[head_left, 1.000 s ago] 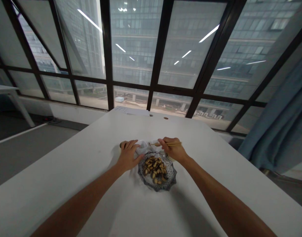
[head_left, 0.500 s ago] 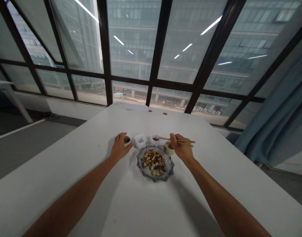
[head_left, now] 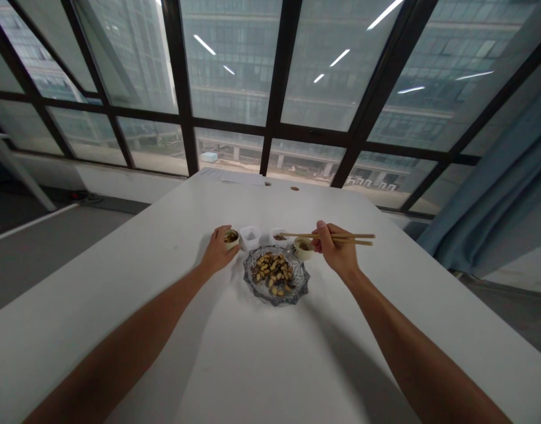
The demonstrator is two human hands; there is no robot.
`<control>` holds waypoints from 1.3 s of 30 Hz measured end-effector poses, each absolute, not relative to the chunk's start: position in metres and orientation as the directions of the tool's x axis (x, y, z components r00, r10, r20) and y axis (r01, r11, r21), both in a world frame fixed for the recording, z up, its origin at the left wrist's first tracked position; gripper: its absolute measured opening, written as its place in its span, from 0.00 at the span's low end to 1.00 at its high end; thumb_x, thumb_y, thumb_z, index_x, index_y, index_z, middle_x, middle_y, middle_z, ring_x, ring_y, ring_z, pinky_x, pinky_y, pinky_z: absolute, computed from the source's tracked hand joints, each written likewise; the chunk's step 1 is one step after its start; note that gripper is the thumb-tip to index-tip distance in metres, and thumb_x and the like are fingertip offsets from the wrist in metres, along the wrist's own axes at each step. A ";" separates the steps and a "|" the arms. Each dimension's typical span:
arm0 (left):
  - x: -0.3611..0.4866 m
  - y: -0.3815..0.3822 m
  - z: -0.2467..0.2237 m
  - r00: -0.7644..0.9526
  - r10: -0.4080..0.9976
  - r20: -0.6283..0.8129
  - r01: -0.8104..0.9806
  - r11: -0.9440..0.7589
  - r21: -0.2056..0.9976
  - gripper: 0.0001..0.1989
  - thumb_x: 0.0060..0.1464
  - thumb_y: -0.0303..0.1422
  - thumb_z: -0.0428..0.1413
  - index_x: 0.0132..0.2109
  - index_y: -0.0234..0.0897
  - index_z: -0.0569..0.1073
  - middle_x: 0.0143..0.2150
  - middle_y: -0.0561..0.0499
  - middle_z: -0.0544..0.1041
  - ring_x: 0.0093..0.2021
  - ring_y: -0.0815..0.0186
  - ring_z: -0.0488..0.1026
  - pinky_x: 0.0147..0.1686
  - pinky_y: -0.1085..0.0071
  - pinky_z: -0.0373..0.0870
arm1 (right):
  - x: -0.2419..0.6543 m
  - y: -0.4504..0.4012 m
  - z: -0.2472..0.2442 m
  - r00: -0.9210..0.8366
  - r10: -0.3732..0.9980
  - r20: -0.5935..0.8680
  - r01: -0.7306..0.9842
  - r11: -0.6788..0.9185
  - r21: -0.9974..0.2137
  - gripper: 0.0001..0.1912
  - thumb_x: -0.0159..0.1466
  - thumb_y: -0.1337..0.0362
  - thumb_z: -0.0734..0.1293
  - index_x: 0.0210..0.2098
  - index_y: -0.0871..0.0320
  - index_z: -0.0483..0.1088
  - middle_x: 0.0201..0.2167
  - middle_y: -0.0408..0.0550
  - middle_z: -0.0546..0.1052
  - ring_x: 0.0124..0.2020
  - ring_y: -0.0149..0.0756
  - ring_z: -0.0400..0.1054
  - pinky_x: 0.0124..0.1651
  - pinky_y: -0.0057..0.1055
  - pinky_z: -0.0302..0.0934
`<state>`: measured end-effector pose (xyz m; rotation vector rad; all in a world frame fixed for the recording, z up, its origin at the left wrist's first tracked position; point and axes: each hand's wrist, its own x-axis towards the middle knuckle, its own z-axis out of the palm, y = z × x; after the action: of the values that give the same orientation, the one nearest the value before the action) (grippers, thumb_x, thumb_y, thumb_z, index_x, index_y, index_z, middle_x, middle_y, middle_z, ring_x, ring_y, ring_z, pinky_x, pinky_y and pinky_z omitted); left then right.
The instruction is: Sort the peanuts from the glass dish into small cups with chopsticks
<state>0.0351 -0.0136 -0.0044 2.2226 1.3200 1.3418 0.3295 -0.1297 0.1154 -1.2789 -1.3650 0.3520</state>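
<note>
My left hand (head_left: 215, 252) curls around a small pale cup (head_left: 232, 247) with dark and yellowish bits inside. In my right hand (head_left: 340, 252) are wooden chopsticks (head_left: 356, 237), held nearly level and pointing left. Their tips reach a white square dish (head_left: 274, 232) with a little dark stuff in it; I cannot tell if they grip a piece. A second pale cup (head_left: 302, 254) stands just below the chopsticks. Beside the left cup is another white square dish (head_left: 250, 242). In front of these sits a scalloped glass plate (head_left: 277, 301) bearing yellow-brown seed-like pieces (head_left: 273, 272).
Everything stands on a white table (head_left: 235, 365). Papers (head_left: 235, 178) and two round holes lie near its far edge. Beyond are dark-framed windows (head_left: 273, 76), with a blue curtain (head_left: 487, 212) on the right and another table (head_left: 14, 159) at far left.
The whole scene sits higher in the picture as my view tips down. My right hand has shifted right, and the chopsticks lie flatter, their back ends reaching farther right. My left hand stays at its cup.
</note>
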 end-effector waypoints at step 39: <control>0.030 -0.024 -0.002 0.158 0.900 0.407 0.617 -0.412 0.670 0.40 0.50 0.46 0.62 0.65 0.36 0.58 0.62 0.37 0.70 0.62 0.52 0.69 0.61 0.52 0.65 | 0.319 -0.187 0.065 0.209 0.868 0.450 0.523 0.290 -0.801 0.28 0.66 0.41 0.61 0.23 0.57 0.72 0.17 0.48 0.75 0.16 0.33 0.68 0.19 0.28 0.63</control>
<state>0.0303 -0.0236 -0.0019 2.0940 1.4503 1.1252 0.3193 -0.1867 0.0646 -1.3702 -1.4523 0.3920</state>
